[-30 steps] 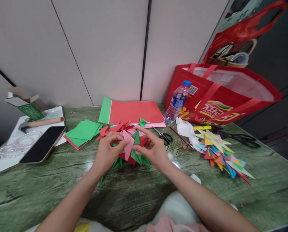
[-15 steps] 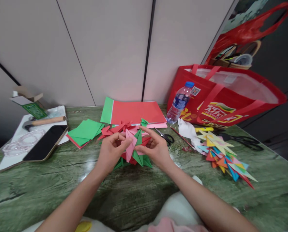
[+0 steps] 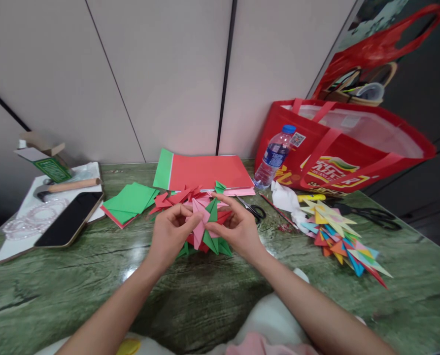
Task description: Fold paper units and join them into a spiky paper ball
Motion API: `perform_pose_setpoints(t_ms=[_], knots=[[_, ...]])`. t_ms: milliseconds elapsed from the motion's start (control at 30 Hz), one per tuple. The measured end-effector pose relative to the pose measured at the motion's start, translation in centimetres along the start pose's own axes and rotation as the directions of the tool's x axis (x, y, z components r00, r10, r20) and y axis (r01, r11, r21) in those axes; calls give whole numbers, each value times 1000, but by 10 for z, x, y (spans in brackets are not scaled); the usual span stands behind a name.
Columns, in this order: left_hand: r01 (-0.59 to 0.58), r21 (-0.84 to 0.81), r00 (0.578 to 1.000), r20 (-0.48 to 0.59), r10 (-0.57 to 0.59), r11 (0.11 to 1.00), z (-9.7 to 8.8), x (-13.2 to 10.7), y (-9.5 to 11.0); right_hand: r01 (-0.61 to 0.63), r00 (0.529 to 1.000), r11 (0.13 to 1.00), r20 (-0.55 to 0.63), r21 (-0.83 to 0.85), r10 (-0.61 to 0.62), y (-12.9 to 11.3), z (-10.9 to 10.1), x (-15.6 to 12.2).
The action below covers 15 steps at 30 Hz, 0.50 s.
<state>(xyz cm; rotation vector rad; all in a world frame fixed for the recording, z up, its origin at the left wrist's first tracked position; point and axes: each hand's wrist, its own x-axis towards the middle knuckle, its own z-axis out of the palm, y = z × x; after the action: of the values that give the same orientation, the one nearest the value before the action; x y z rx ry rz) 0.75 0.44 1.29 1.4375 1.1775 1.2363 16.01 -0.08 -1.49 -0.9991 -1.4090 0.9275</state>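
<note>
Between thumb and fingers my left hand (image 3: 173,231) pinches a pink folded paper piece (image 3: 197,231). Facing it, my right hand (image 3: 240,229) grips a green folded paper piece (image 3: 212,211). The two pieces meet or overlap; I cannot tell whether they are joined. Below and behind them are green folded pieces (image 3: 224,247) and some red ones, partly covered by my hands. A heap of red folded pieces (image 3: 185,195) lies just beyond my fingers.
Green paper squares (image 3: 130,202) lie left, red sheets (image 3: 210,172) behind. Small scissors (image 3: 257,211), a water bottle (image 3: 275,158), a red bag (image 3: 316,143) and a multicoloured folded-paper chain (image 3: 343,239) are right. A phone (image 3: 71,219) and hammer (image 3: 72,185) are far left.
The pink piece has shifted slightly to the right, closer against the green piece. Both hands keep nearly the same place and grip.
</note>
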Motion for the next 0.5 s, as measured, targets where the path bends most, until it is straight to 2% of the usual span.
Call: perform_pose_setpoints(t_ms=[100, 233, 367, 500], knots=[[14, 18, 999, 47, -15, 1000, -3, 3, 1, -30, 999, 999, 44, 19, 29, 1, -1, -1], [-42, 47, 988, 153, 35, 998, -9, 7, 3, -54, 991, 998, 123, 27, 50, 4, -2, -2], [-178, 227, 972, 195, 135, 958, -17, 9, 4, -25, 986, 999, 166, -21, 28, 4, -2, -3], [-332, 348, 922, 316, 223, 877, -25, 13, 4, -50, 970, 998, 235, -23, 54, 3, -3, -1]])
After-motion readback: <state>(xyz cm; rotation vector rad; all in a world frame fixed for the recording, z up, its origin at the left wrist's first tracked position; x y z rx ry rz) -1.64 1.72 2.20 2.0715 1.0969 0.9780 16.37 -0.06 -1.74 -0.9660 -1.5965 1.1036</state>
